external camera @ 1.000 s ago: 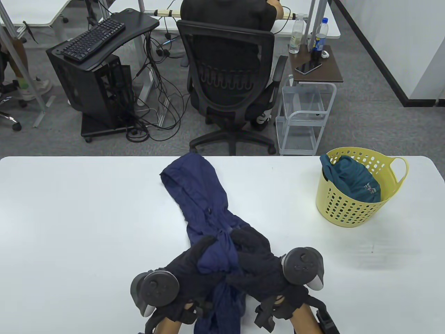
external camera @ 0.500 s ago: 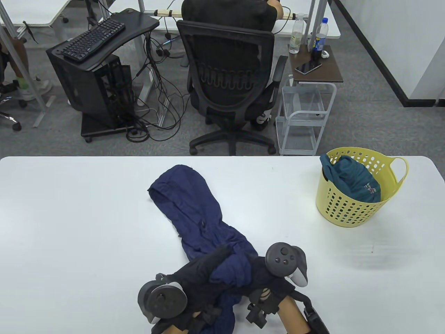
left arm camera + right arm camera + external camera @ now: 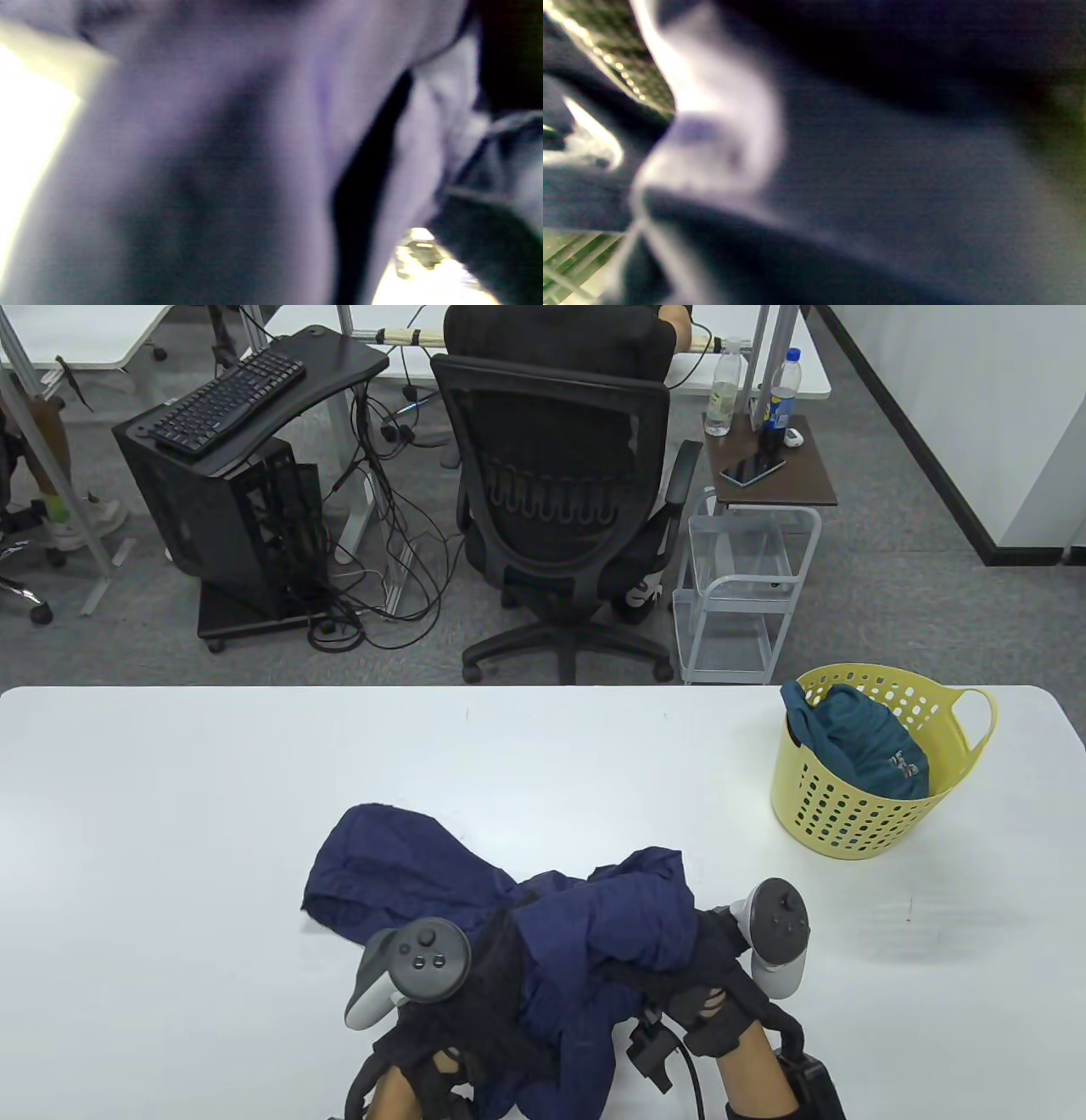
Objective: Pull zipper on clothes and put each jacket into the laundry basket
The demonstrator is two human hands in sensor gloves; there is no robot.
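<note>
My left hand (image 3: 488,976) and right hand (image 3: 713,976) are buried in the bunched navy jacket (image 3: 585,933) at the near edge of the counter (image 3: 212,814); I cannot tell how my fingers lie. The yellow basket (image 3: 857,814) sits well apart from the jacket, far right, with a teal jacket (image 3: 857,742) inside. Both wrist views show only blurred navy cloth.

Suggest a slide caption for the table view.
Gloved hands bunch a navy jacket beside a yellow laundry basket.

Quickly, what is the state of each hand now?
Left hand: holding the bunched navy blue fabric jacket.
Right hand: also holding this jacket; its fingers are hidden under the cloth.
</note>
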